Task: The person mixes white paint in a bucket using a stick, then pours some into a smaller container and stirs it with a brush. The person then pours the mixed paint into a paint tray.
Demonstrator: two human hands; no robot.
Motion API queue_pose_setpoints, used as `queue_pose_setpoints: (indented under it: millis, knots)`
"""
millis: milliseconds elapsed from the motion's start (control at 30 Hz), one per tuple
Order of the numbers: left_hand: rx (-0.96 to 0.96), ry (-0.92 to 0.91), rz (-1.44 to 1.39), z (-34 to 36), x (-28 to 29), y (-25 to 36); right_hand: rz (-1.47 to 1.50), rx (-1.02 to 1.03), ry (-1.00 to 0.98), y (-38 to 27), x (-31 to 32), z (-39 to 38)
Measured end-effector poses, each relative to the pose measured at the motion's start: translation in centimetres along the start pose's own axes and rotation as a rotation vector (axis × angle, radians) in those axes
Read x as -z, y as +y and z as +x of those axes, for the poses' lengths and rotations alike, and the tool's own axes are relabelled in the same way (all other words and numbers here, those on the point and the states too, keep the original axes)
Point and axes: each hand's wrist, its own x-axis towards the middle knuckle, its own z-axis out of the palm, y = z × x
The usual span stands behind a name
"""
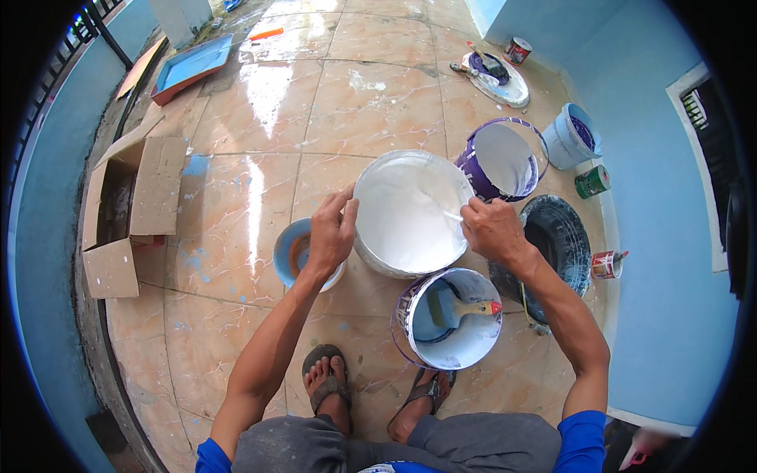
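A large bucket of white paint [410, 209] stands in front of me, its surface streaked towards the right. My left hand [334, 227] is closed on the bucket's left rim. At the right rim, my right hand [493, 226] is pinched around a thin, paint-coated stick [451, 215] that reaches over the paint; most of it is hidden. Nearer to me, a smaller pail [461, 359] holds bluish paint, with a flat paintbrush [473, 308] resting across its inside and rim. A small blue bowl [285, 251] sits beside my left wrist, partly covered by it.
A purple pail [475, 169], a black tub [579, 244], a light blue bucket [561, 142] and several cans stand by the right wall. Farther off are a lid with brushes [512, 91] and a paint tray [192, 67]. An open cardboard box [158, 185] lies at the left.
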Motion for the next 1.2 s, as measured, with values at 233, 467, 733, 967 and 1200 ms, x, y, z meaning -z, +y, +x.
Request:
queue_pose_setpoints:
  millis: [233,467,733,967,1200]
  knots:
    - [-0.014,0.007,-0.005,0.0,0.0,-0.1,0.213,-0.120,-0.256,-1.4,0.8,-0.4]
    - [-0.018,0.005,-0.009,0.0,-0.1,0.2,0.465,-0.209,-0.302,-2.3,1.2,-0.3]
    - [-0.012,-0.030,0.027,0.0,0.2,-0.1,0.675,-0.350,-0.118,-3.5,1.1,0.7]
    - [0.010,0.001,-0.021,0.0,0.0,0.2,0.267,-0.176,0.200,-1.3,0.9,1.3]
    - [0.009,-0.008,0.010,0.1,0.0,0.4,-0.170,0.031,0.133,0.8,-0.7,0.9]
